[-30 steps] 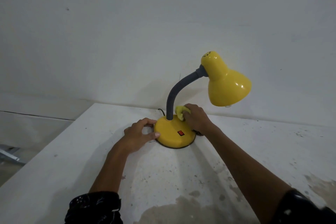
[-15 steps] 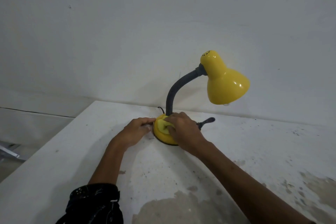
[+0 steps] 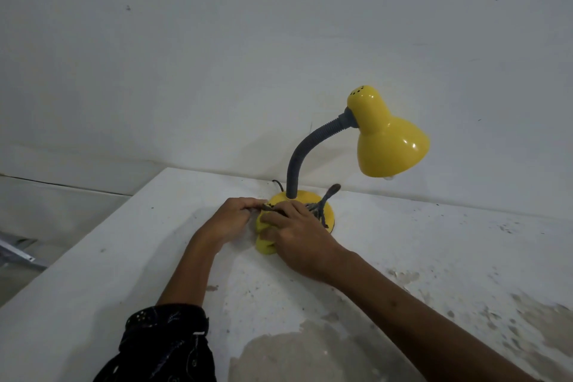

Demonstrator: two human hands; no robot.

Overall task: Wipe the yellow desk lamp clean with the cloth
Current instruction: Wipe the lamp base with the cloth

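Note:
The yellow desk lamp [image 3: 387,139] stands at the back of the white table, its shade pointing down to the right on a grey flexible neck [image 3: 302,152]. Its round yellow base [image 3: 305,197] is mostly covered by my hands. My right hand [image 3: 297,237] presses a yellow cloth [image 3: 263,243] against the front left of the base. My left hand [image 3: 232,220] grips the base's left rim, fingers curled on it. A dark cord and plug [image 3: 325,198] lie over the base behind my right hand.
The white table [image 3: 434,257] is stained and chipped, with a bare patch near its front. Its left edge [image 3: 77,257] drops off to the floor. A plain white wall [image 3: 248,56] stands close behind the lamp.
My right hand has swept the cloth from the back of the base by the neck round to its front left. The left hand has closed tighter on the rim.

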